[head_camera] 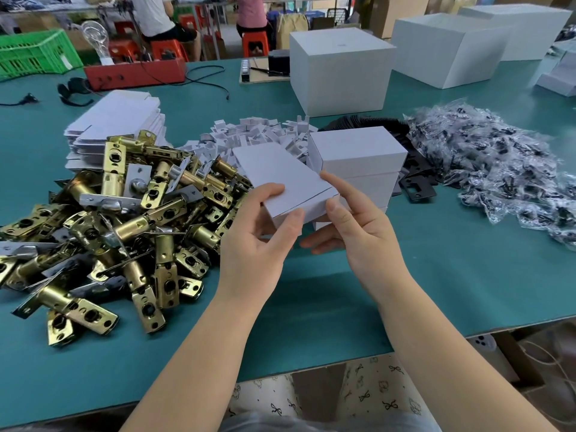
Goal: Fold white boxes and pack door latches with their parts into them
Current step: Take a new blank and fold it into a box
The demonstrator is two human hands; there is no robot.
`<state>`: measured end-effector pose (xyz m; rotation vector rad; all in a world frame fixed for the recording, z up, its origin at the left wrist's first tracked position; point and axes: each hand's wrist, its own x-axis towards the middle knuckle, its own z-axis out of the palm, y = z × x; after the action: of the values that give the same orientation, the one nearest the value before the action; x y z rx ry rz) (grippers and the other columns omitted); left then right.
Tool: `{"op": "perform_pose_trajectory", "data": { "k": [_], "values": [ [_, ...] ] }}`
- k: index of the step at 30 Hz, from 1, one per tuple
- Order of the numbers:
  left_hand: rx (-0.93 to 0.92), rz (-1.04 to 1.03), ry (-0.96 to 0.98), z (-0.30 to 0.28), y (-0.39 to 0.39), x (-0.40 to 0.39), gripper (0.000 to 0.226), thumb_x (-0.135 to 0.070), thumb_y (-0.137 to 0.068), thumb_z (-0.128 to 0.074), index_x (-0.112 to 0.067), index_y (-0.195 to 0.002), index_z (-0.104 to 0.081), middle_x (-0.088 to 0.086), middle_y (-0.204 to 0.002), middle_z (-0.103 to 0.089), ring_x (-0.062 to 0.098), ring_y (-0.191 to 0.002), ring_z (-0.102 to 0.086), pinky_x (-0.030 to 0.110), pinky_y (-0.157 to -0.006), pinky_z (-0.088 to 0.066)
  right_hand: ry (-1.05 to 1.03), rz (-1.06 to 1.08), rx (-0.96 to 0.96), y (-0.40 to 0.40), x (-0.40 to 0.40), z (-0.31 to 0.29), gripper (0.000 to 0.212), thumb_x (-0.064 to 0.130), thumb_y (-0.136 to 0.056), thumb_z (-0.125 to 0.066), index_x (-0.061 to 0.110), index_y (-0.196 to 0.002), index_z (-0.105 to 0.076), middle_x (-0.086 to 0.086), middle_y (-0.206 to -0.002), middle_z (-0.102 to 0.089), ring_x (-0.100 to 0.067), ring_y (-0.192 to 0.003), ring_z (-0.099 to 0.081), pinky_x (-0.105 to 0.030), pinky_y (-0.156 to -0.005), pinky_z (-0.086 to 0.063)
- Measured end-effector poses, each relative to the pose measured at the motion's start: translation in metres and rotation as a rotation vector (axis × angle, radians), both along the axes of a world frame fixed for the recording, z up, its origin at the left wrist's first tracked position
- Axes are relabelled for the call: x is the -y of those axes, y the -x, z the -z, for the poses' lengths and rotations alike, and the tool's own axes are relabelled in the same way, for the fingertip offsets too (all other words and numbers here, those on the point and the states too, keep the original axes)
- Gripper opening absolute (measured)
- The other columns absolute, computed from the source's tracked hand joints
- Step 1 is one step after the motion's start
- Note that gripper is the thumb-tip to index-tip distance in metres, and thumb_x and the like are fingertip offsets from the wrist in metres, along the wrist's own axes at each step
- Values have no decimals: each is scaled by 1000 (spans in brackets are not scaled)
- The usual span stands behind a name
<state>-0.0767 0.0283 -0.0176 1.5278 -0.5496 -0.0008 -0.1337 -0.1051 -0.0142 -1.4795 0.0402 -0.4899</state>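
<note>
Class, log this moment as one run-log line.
step: closing box | left hand: grips white box | right hand: pinches its flap end | latches: piled left

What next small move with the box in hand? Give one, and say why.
Probably set the box on the stack just behind it. Both hands hold it above the table: the left hand grips its near end, the right hand pinches its right corner. It looks closed, no flap showing open, and the similar closed boxes are stacked there.
</note>
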Motion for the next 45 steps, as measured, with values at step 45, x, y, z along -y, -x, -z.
{"op": "perform_pose_trajectory", "data": {
  "k": [45],
  "values": [
    [-443,66,177,0,-5,12,56,-44,-81,-42,-16,-130,-44,2,-92,-66,12,-59,-61,25,-43,-43,-274,-240,-130,-6,8,2,26,44,-85,-58,34,-107,-68,-2,-90,-68,-22,-75,-66,-32,-60,-56]
  ]
}}
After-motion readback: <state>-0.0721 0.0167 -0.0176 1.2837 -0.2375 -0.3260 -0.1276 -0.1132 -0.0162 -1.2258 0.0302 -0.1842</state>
